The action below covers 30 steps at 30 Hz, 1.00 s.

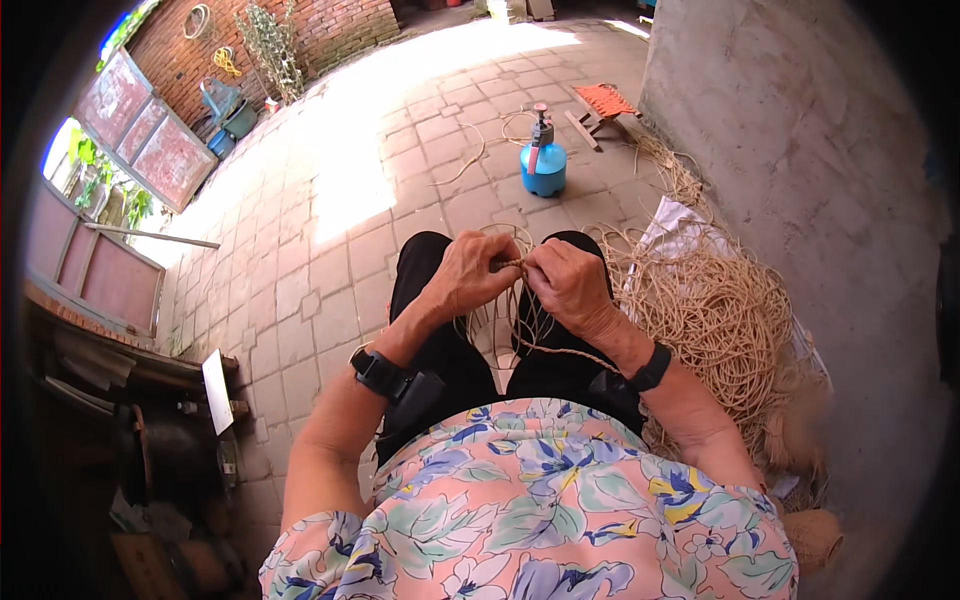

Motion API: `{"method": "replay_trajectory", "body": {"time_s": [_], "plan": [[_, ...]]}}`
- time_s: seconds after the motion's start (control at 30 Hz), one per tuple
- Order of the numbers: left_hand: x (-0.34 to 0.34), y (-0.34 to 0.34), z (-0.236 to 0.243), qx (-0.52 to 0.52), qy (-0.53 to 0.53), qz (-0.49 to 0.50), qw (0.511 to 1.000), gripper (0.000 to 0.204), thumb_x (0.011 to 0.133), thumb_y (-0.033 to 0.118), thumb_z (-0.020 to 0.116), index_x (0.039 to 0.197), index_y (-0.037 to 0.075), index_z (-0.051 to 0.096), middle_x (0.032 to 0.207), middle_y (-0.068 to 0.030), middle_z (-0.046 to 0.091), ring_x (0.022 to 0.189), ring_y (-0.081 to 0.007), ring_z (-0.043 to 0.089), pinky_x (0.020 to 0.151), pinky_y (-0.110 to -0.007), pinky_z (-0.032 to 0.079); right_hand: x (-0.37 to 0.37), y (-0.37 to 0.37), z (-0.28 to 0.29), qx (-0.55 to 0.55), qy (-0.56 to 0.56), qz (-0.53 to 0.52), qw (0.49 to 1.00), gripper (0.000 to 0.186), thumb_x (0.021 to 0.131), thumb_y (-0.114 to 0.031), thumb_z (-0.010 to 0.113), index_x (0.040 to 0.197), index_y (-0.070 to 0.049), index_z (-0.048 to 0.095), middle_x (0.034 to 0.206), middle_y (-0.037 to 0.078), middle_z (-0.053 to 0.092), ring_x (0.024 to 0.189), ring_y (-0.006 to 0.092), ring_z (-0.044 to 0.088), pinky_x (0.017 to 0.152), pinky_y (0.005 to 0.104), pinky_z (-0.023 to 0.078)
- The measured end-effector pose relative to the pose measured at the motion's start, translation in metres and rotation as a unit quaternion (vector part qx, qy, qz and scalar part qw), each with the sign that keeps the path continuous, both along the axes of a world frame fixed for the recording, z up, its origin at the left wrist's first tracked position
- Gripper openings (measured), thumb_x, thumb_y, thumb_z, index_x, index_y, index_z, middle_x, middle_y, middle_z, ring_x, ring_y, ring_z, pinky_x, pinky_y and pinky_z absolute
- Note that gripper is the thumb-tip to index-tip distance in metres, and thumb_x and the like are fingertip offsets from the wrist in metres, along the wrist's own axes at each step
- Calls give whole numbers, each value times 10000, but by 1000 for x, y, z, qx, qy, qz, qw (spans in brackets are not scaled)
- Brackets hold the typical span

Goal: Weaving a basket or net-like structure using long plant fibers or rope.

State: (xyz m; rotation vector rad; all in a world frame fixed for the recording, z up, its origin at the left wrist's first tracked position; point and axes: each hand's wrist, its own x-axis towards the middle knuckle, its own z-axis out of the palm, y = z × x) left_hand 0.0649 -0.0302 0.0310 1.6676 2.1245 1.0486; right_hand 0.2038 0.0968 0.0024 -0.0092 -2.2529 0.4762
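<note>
Over my lap in black trousers, my left hand pinches a thin tan straw-like cord between thumb and fingers. Close beside it, my right hand grips the same cord with curled fingers, almost touching the left. Loose loops of the cord hang below both hands between my knees, and a length runs toward my right wrist. A big tangled heap of similar cord lies on a white sack on the ground at my right.
A blue pump sprayer stands on the paving ahead, near a folding stool with an orange top. A grey wall is on the right. Old panels, tubs and a brick wall line the left. Dark clutter sits at lower left.
</note>
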Motion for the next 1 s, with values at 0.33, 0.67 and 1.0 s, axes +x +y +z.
{"method": "replay_trajectory", "body": {"time_s": [0.33,0.67,1.0], "plan": [[21,9,-22,156,221,68,960,109,738,100,626,779,75,528,631,-102,566,630,-301,577,755,-375,444,16,-11,-1,-241,-32,12,970,96,805,-34,682,813,-15,588,741,147,633,673,328,640,585,387,497],[-19,2,19,-92,-17,-102,990,229,848,122,565,1000,-9,677,789,-142,688,712,-238,662,683,-348,515,-5,-12,-8,-258,-34,19,965,95,800,-27,653,788,0,563,691,161,638,644,325,658,571,386,507],[-38,-1,-2,-194,31,-171,965,132,837,118,574,859,10,648,751,-166,637,672,-266,613,662,-371,493,-5,-24,-23,-259,-102,73,958,126,792,-73,679,821,-4,577,708,157,629,658,299,658,603,370,507]]}}
